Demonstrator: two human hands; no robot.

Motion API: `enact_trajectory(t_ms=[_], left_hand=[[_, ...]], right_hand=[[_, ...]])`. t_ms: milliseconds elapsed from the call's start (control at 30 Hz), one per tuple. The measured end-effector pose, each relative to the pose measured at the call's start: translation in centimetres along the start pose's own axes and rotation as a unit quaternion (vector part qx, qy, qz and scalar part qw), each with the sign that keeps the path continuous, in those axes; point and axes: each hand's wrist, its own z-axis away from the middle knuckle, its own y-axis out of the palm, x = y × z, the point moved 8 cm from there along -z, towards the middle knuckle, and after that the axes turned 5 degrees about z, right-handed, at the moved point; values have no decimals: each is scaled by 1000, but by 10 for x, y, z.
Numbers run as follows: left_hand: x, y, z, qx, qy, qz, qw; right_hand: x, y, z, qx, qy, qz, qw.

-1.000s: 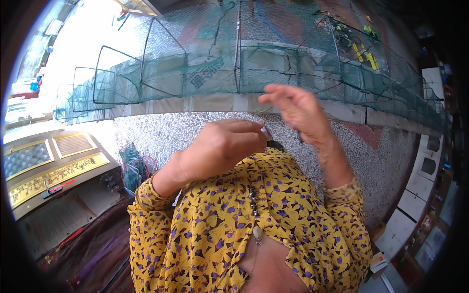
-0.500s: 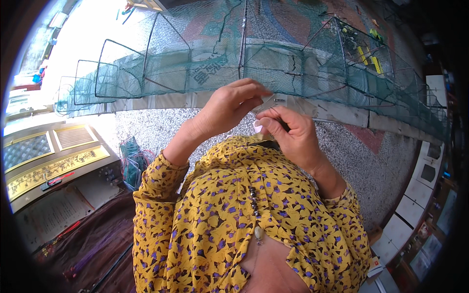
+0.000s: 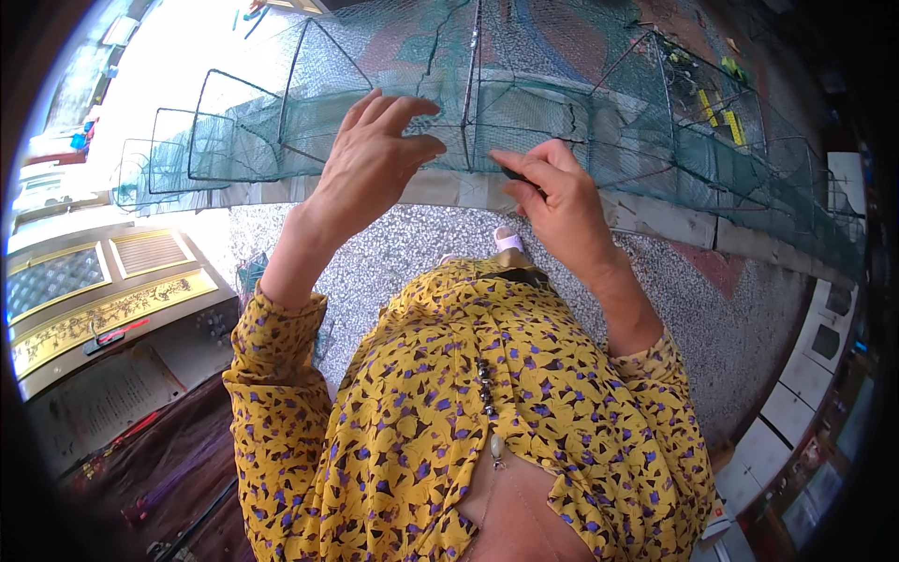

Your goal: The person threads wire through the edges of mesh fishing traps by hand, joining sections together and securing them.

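Fingers of the right hand (image 3: 562,201) pinch together on a small dark tool (image 3: 513,174), too slight to name, its tip at the net (image 3: 524,122); the left hand (image 3: 375,159) hangs spread and loose just in front of the mesh, fingers apart, holding nothing, though whether the fingertips touch the netting I cannot tell. The net is a long green folding trap, mesh stretched over thin rectangular wire frames (image 3: 239,126), and it runs across the whole upper view along a low kerb (image 3: 655,220), from the bright left end to the dim right.

It looks light for its length, I judge; the mesh is soft and slack and would snag on fingers or on the tool, while the frames are stiff but thin and likely to bend if leaned on; the surest hold seems to be a frame wire or the upright seam (image 3: 471,94) between the two hands, not the loose netting, which would only bunch.

Below the hands lies speckled gravel ground (image 3: 403,253); a pale shoe (image 3: 508,240) shows just above the yellow patterned blouse (image 3: 449,403). Yellow tags (image 3: 707,103) sit in the net to the right; a gilt panel (image 3: 112,304) lies well off to the left; white boxes (image 3: 796,375) line the right edge. Nothing stands between hands and net; only the mesh's own folds crowd the working spot.
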Motion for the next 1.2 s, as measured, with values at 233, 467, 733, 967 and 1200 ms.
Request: enact_trajectory(t_ms=[233,467,733,967,1200], left_hand=[[35,27,0,-52,-98,224,968],[41,48,10,-183,-205,356,893],[33,41,13,-178,-176,253,935],[38,43,12,-182,-179,268,929],[33,42,16,-220,-149,209,941]], right_hand=[[-2,9,-21,-140,-86,40,986],[4,17,-41,-184,-137,45,972],[-45,20,7,-131,23,23,991],[0,20,-36,-77,-64,148,984],[36,-16,-62,-142,-127,191,963]])
